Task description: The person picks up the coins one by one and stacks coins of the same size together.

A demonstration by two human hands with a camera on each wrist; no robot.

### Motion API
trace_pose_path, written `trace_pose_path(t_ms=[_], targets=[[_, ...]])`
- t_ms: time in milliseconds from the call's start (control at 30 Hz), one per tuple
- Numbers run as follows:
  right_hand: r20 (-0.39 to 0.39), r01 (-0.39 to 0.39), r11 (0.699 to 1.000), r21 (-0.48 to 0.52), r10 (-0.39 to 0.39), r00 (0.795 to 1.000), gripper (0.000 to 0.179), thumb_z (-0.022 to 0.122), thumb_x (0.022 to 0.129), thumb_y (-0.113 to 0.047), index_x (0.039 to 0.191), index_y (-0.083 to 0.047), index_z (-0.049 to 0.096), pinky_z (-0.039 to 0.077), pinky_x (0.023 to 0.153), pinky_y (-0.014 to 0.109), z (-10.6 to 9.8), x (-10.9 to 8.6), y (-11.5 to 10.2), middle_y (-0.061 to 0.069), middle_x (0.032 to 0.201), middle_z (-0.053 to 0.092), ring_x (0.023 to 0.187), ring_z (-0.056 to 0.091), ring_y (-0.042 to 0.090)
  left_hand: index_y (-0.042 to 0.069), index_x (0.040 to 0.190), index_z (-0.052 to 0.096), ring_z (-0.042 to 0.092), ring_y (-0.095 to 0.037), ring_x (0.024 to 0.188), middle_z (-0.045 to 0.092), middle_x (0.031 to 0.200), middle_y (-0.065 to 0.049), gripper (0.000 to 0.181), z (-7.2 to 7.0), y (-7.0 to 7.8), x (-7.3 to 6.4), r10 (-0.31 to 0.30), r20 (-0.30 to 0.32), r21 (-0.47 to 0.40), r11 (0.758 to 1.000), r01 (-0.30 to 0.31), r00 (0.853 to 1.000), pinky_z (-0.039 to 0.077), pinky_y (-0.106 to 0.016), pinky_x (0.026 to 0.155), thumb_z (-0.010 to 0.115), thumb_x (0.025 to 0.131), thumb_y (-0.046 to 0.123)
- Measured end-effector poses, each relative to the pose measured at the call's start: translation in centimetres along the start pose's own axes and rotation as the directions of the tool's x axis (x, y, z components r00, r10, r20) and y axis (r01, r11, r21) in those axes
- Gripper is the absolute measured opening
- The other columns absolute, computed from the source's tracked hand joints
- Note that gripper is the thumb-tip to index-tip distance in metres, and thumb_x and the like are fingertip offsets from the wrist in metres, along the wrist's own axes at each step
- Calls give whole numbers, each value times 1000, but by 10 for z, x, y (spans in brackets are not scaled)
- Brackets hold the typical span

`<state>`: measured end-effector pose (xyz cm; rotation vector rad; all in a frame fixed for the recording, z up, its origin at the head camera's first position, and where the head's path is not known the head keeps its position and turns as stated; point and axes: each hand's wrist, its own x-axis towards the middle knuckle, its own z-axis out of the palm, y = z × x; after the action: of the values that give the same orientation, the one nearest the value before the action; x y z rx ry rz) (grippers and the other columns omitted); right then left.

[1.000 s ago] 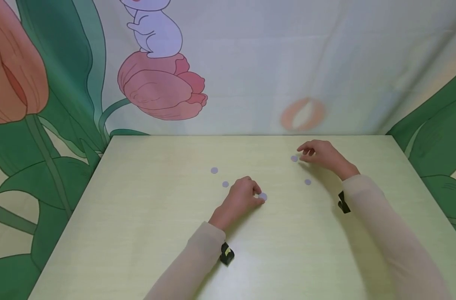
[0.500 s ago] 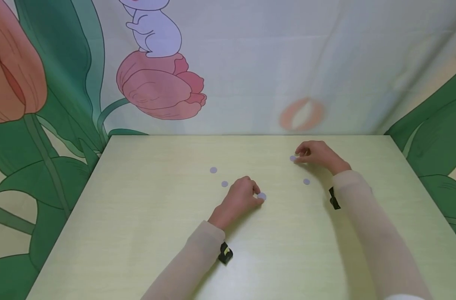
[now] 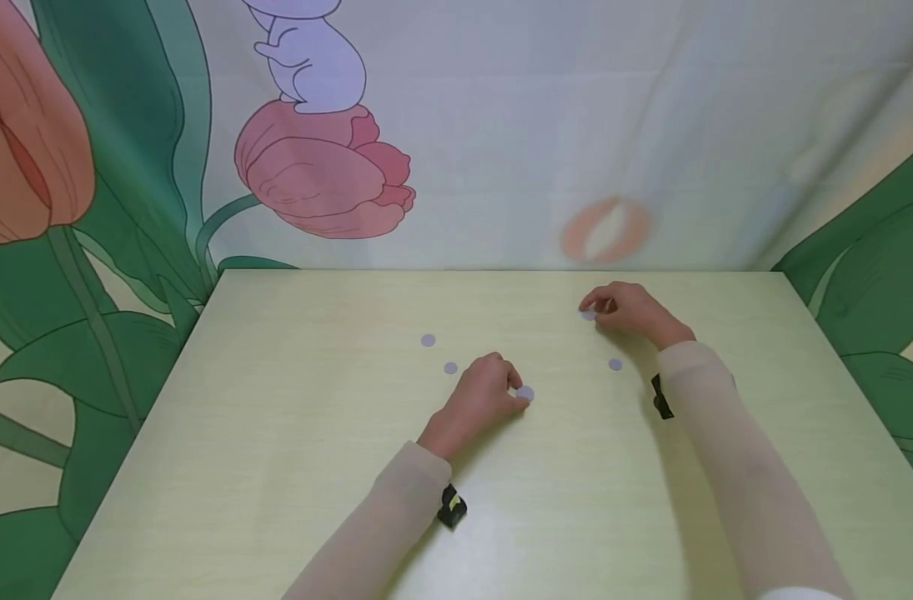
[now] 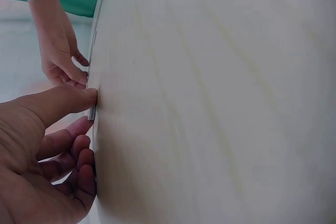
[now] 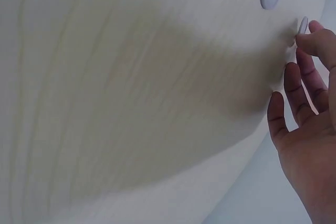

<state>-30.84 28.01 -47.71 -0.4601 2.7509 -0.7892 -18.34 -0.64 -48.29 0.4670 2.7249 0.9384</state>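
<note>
Near the middle of the table, my left hand (image 3: 486, 392) pinches a small pale lilac disc (image 3: 526, 393) between thumb and index finger. Its edge (image 4: 91, 114) shows below the thumb in the left wrist view. Farther back on the right, my right hand (image 3: 632, 312) has thumb and index finger on either side of another lilac disc (image 3: 588, 315), partly covered by the fingers. The right wrist view shows that disc edge-on (image 5: 303, 25) at the thumb tip, with the other fingers loosely bent. A loose disc (image 3: 615, 364) lies just in front of the right hand.
Two more discs, one farther back (image 3: 428, 340) and one nearer (image 3: 451, 367), lie left of the left hand. The pale wooden table (image 3: 313, 400) ends at a printed curtain (image 3: 486, 167) behind. Small black devices (image 3: 452, 507) sit at both wrists.
My right hand has moved slightly left, and its fingers have come onto the far disc. The left hand stays in place with its disc.
</note>
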Motion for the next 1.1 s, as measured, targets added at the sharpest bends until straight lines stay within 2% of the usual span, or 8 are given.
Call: trace_pose_path(t_ms=[133, 267, 400, 600, 900, 1100], targets=[[-21, -8, 1000, 11, 9, 1000, 29, 68, 97, -17, 123, -6, 66, 46, 94, 49, 1, 0, 3, 16, 114, 62, 107, 57, 34, 1, 98, 77, 56, -17, 88, 60, 95, -4, 21, -1, 1, -1, -2, 2, -5, 1000, 2, 1000, 51, -28, 81, 82, 86, 18], [-52, -34, 999, 3, 34, 998, 31, 74, 94, -30, 116, -8, 69, 46, 93, 47, 4, 2, 8, 12, 109, 64, 104, 57, 30, 2, 96, 76, 55, -16, 87, 60, 96, -3, 20, -1, 1, -1, -7, -1, -2, 1000, 7, 1000, 51, -28, 80, 82, 86, 18], [-62, -49, 999, 2, 49, 997, 29, 73, 96, -30, 114, -8, 71, 45, 91, 44, 4, 3, 6, 10, 106, 66, 100, 57, 28, 2, 95, 76, 55, -16, 86, 59, 95, -3, 19, -1, 1, -1, -1, -3, 4, 1000, 1, 1000, 50, -27, 78, 82, 86, 18], [-42, -60, 998, 24, 61, 997, 28, 70, 98, -26, 115, -3, 71, 45, 97, 47, 4, 1, 1, 14, 112, 66, 105, 57, 29, 2, 95, 76, 55, -16, 85, 59, 94, -3, 20, -1, 1, 0, 0, -2, 5, 1000, 0, 1000, 50, -27, 79, 82, 86, 18], [-84, 25, 997, -69, -31, 996, 23, 68, 92, -19, 107, -2, 71, 47, 93, 44, 11, 7, 8, 12, 103, 64, 97, 58, 27, 2, 95, 76, 55, -16, 86, 60, 95, -2, 20, 1, -1, 1, -17, 2, -14, 1000, 17, 1000, 51, -27, 79, 83, 86, 19], [-121, 61, 994, -88, -72, 990, 23, 69, 94, -21, 106, -1, 70, 47, 92, 45, 10, 4, 7, 13, 103, 62, 96, 57, 28, 2, 96, 76, 55, -16, 86, 60, 96, -3, 20, -1, -1, -1, -12, 4, -13, 1000, 12, 1000, 51, -27, 79, 82, 86, 19]])
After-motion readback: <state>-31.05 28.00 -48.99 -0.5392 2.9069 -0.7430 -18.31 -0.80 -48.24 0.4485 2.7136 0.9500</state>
